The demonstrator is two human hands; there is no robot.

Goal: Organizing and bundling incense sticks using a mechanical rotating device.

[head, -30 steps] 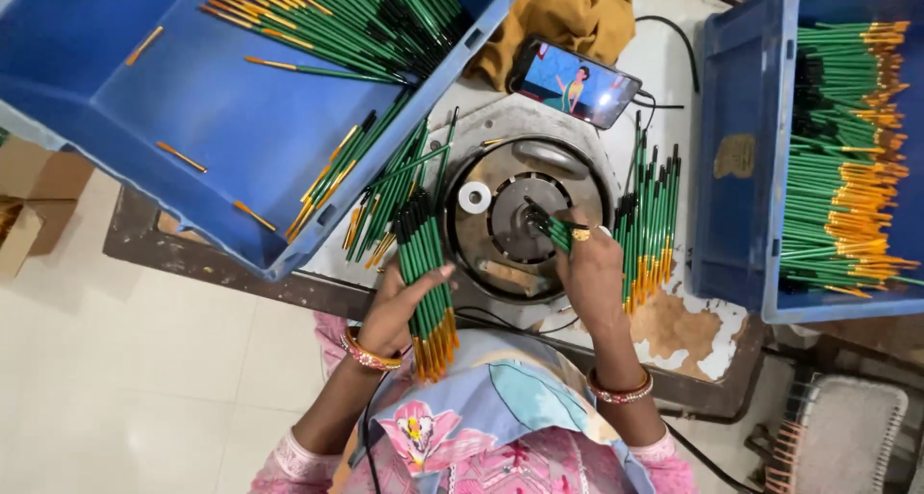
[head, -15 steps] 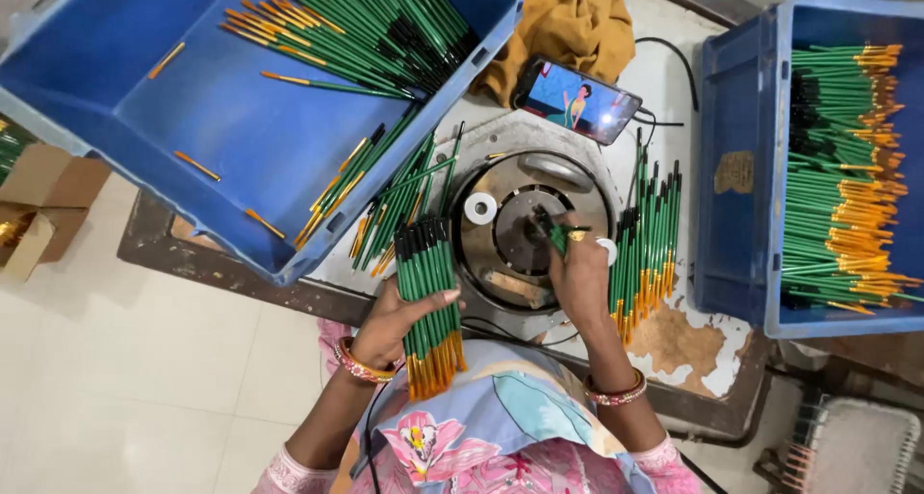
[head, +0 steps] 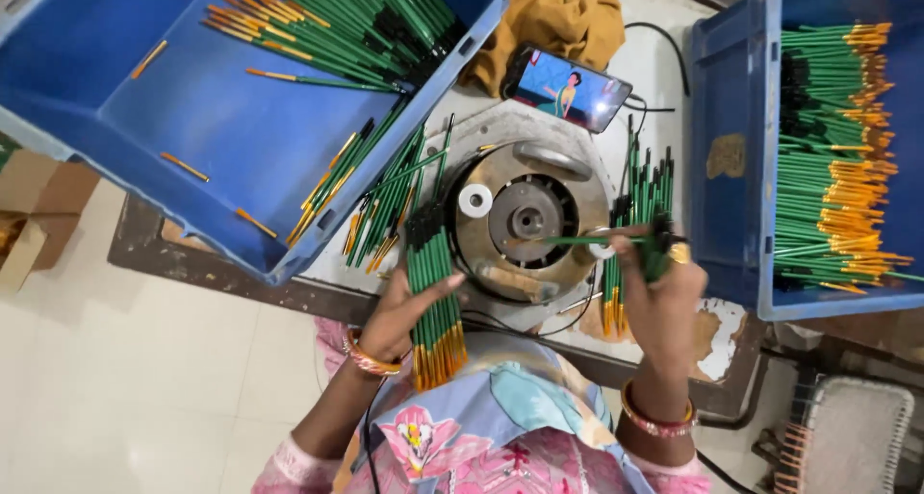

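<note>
Over the machine (head: 527, 220), right hand (head: 659, 297) pinches 1 brush (head: 577, 240) (left hand (head: 404, 311) clasps a bundle (head: 433, 292)).

We look down on a pale tiled floor (head: 144, 379) spreading left of and below the dark-edged worktable (head: 221, 273), with cardboard boxes (head: 34, 215) on the floor at the table's left end and an ochre cloth (head: 558, 13) bunched at its far side.
</note>
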